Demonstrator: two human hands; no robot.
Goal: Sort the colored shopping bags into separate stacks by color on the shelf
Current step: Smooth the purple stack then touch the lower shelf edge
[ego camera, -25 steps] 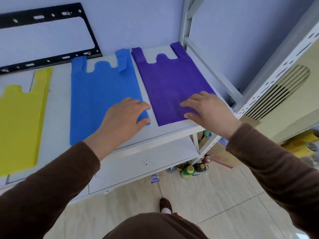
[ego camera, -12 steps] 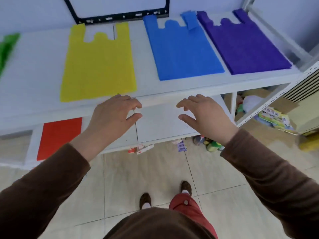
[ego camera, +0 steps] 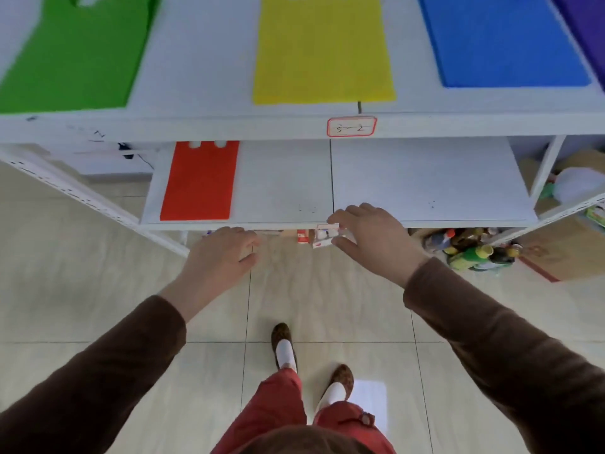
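Green (ego camera: 72, 54), yellow (ego camera: 322, 50) and blue (ego camera: 501, 40) bags lie apart up top; our left hand (ego camera: 222, 253) and right hand (ego camera: 370, 237) hover loosely spread, empty, near the red bag (ego camera: 199, 181).

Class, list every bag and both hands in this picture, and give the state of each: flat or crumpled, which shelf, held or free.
green bag: flat, upper shelf, free.
yellow bag: flat, upper shelf, free.
blue bag: flat, upper shelf, free.
purple bag: only an edge shows, upper shelf.
red bag: flat, lower shelf, free.
left hand: empty, fingers curled, in front of the lower shelf's edge.
right hand: empty, open, at the lower shelf's edge.
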